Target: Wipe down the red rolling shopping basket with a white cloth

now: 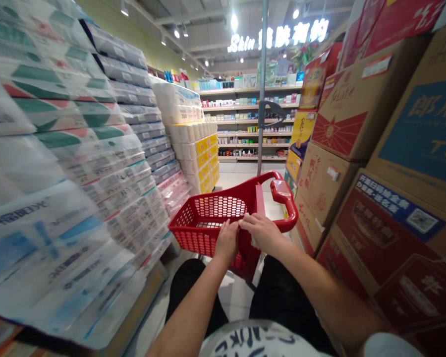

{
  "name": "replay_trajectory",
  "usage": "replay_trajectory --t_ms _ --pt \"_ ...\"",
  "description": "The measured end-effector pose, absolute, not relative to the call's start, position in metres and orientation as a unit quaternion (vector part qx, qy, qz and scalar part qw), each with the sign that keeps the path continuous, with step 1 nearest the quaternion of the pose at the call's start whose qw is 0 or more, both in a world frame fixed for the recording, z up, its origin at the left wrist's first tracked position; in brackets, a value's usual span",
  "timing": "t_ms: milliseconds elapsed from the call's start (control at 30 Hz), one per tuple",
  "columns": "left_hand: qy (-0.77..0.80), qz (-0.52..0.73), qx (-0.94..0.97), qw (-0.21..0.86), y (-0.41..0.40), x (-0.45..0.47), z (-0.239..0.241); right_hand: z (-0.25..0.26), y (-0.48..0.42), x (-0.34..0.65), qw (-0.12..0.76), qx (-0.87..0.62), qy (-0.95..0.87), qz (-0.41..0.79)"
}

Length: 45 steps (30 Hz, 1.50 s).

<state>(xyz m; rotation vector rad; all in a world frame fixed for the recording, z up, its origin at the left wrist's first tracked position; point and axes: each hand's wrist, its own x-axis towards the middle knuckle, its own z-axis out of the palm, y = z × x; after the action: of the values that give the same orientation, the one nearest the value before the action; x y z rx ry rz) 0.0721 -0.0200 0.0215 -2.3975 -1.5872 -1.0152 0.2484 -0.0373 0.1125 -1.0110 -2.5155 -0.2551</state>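
A red plastic shopping cart (208,218) with a perforated basket and a curved red handle (288,203) stands in the aisle just in front of me. My left hand (226,240) rests on the near rim of the basket, fingers curled over it. Right beside it, my right hand (262,232) also touches the rim, and a small pale scrap shows under its fingers; what it is cannot be told. The basket looks empty inside.
Stacked packs of tissue and toilet paper (78,163) wall the left side. Cardboard cartons (375,148) pile high on the right. A grey pole (262,99) stands ahead, with product shelves (245,124) at the far end of the tiled aisle.
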Motion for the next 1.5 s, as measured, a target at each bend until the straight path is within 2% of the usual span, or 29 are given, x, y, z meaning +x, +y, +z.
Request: replay_trajectory --t_ms 100,300,600,867,1133,1300,1500 --pt "-0.525 -0.331 -0.784 0.039 -0.022 0.072 0.023 0.124 -0.041 0.262 0.225 -0.355 -0.906 -0.044" --pt "-0.531 -0.353 -0.769 0.041 -0.024 0.068 0.027 0.139 -0.048 0.291 0.235 -0.438 -0.867 -0.042" --pt "-0.531 -0.355 -0.769 0.024 -0.003 0.064 0.037 0.119 -0.027 0.271 0.228 -0.503 -0.823 -0.136" --pt "-0.515 -0.392 -0.761 0.029 -0.012 0.095 0.049 0.117 -0.033 0.267 0.250 -0.416 -0.865 -0.124" --pt "-0.539 -0.410 -0.734 0.052 -0.016 0.102 0.044 0.108 -0.037 0.280 0.366 -0.438 -0.809 -0.144" --pt "-0.523 -0.423 -0.738 0.042 -0.018 0.103 0.040 0.109 -0.044 0.261 0.334 -0.371 -0.857 -0.130" --pt "-0.525 -0.444 -0.725 0.038 -0.022 0.099 0.035 0.120 -0.044 0.287 0.363 -0.453 -0.800 -0.148"
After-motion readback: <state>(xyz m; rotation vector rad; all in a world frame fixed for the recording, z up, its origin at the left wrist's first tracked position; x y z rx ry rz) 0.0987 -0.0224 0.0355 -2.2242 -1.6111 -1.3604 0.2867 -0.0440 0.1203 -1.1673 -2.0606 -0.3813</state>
